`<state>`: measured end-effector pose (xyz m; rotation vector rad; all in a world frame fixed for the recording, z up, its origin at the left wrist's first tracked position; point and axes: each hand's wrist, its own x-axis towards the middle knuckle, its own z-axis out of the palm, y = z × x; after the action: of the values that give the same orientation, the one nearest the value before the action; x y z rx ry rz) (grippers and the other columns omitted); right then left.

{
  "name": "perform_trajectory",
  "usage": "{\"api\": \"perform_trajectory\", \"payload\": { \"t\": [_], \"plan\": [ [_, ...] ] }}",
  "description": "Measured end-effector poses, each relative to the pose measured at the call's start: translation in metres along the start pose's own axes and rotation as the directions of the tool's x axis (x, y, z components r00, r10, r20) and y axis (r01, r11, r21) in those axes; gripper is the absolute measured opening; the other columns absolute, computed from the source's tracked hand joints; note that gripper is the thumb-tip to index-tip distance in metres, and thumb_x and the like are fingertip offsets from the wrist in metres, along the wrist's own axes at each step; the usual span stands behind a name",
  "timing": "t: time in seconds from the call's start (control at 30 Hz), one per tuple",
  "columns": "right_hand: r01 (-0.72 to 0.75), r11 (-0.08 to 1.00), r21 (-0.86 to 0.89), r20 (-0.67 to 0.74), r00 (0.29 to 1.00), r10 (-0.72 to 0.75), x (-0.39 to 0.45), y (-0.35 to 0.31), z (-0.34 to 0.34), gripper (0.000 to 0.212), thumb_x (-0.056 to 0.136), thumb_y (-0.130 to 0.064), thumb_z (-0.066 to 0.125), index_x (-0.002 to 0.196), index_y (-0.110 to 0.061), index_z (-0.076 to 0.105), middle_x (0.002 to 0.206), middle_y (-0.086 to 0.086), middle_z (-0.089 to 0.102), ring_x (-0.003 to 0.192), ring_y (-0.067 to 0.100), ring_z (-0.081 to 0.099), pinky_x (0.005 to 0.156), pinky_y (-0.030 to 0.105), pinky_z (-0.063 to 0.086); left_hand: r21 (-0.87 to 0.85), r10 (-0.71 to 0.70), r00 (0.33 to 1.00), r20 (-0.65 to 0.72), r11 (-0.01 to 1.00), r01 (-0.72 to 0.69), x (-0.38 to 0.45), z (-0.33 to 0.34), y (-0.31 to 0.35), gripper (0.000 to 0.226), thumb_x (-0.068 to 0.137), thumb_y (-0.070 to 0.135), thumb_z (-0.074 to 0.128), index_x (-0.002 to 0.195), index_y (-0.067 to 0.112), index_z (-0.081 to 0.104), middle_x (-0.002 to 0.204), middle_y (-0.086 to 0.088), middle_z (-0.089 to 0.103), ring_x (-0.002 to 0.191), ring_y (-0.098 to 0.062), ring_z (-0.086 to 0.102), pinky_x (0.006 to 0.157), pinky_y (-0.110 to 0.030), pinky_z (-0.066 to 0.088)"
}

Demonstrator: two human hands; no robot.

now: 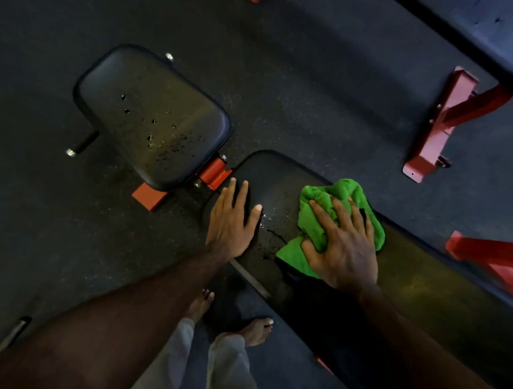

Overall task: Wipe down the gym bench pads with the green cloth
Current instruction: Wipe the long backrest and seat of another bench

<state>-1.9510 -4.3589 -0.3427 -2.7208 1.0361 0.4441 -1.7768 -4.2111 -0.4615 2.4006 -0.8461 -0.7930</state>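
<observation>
Dark rubber gym floor (315, 92); long black padded counter (423, 294) lower right. Right hand (343, 250) gripping crumpled green cloth (339, 196); left hand (232, 220) flat, fingers (243, 190) straight.

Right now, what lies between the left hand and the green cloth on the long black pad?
In the head view, only bare pad: a cracked, speckled patch separates the left hand from the green cloth.
</observation>
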Motion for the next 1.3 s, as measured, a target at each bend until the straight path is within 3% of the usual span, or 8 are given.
{"api": "perform_trajectory", "payload": {
  "t": [0.5,0.63,0.8,0.97,1.03,1.13,1.2,1.3],
  "plan": [
    [0.009,1.000,-0.003,0.035,0.999,-0.009,0.006,0.001,0.001,0.090,0.081,-0.074,0.050,0.161,-0.036,0.033,0.164,0.009,0.037,0.153,0.039,0.023,0.124,0.057,0.014,-0.020,0.011,1.000,0.000,1.000,-0.011,0.003,-0.001,-0.001,0.075,0.101,0.070,0.023,0.164,0.030,0.019,0.172,0.008,0.014,0.159,-0.015,0.009,0.126,-0.047,0.021],
    [-0.038,0.999,-0.006,0.042,0.998,0.038,0.027,-0.012,0.002,0.097,0.076,-0.077,0.053,0.161,-0.036,0.032,0.165,0.010,0.036,0.151,0.045,0.025,0.121,0.063,0.018,0.038,0.118,0.993,0.030,0.992,-0.119,0.010,-0.001,-0.008,0.075,0.104,0.064,0.020,0.165,0.021,0.016,0.173,0.004,0.012,0.160,-0.017,0.005,0.126,-0.047,0.021],
    [-0.070,0.994,-0.085,0.097,0.992,0.078,0.066,-0.023,0.005,0.096,0.079,-0.081,0.045,0.162,-0.040,0.023,0.160,0.012,0.037,0.137,0.048,0.038,0.109,0.067,0.031,0.011,0.120,0.992,0.036,0.993,-0.121,0.013,-0.002,-0.012,0.075,0.104,0.063,0.027,0.165,0.020,0.019,0.173,0.004,0.014,0.160,-0.016,0.007,0.128,-0.044,0.019],
    [-0.259,0.961,0.097,0.223,0.947,0.233,0.140,-0.038,-0.004,0.079,0.089,-0.073,0.053,0.155,-0.035,0.033,0.150,0.011,0.041,0.129,0.043,0.047,0.104,0.059,0.041,-0.024,0.140,0.990,0.023,0.990,-0.139,0.012,-0.006,-0.012,0.072,0.102,0.054,0.036,0.163,0.018,0.026,0.171,0.004,0.021,0.159,-0.017,0.015,0.127,-0.035,0.017],
    [-0.169,0.983,0.076,0.174,0.973,0.154,0.130,-0.049,0.002,0.076,0.091,-0.071,0.051,0.157,-0.039,0.029,0.159,0.009,0.033,0.139,0.044,0.038,0.112,0.061,0.033,-0.054,0.160,0.987,-0.001,0.986,-0.160,0.013,-0.009,-0.011,0.068,0.100,0.045,0.041,0.161,0.017,0.031,0.169,0.003,0.027,0.157,-0.017,0.021,0.126,-0.035,0.020],
    [0.150,0.988,0.046,0.169,0.973,-0.156,0.089,-0.054,0.012,0.078,0.090,-0.073,0.043,0.160,-0.047,0.022,0.169,0.003,0.025,0.155,0.044,0.015,0.122,0.062,0.014,-0.153,0.140,0.990,-0.005,0.978,-0.140,0.021,-0.018,-0.019,0.054,0.104,0.034,0.042,0.156,0.018,0.044,0.162,0.003,0.039,0.151,-0.010,0.031,0.123,-0.032,0.027],
    [0.197,0.980,0.022,0.191,0.962,-0.197,0.095,-0.044,0.012,0.079,0.085,-0.075,0.042,0.158,-0.049,0.027,0.167,0.001,0.030,0.153,0.043,0.021,0.120,0.062,0.021,-0.181,0.083,0.996,0.016,0.980,-0.078,0.029,-0.028,-0.027,0.051,0.104,0.036,0.041,0.153,0.022,0.047,0.160,0.006,0.042,0.149,-0.007,0.033,0.121,-0.028,0.028],
    [-0.049,0.999,0.011,0.186,0.982,0.046,0.144,-0.045,0.013,0.082,0.082,-0.078,0.048,0.156,-0.045,0.035,0.157,0.006,0.042,0.133,0.044,0.047,0.107,0.058,0.040,-0.220,0.010,1.000,0.017,0.976,-0.006,0.041,-0.039,-0.038,0.049,0.105,0.032,0.046,0.154,0.024,0.045,0.162,0.005,0.037,0.148,-0.003,0.030,0.119,-0.023,0.024]
  ]
}}
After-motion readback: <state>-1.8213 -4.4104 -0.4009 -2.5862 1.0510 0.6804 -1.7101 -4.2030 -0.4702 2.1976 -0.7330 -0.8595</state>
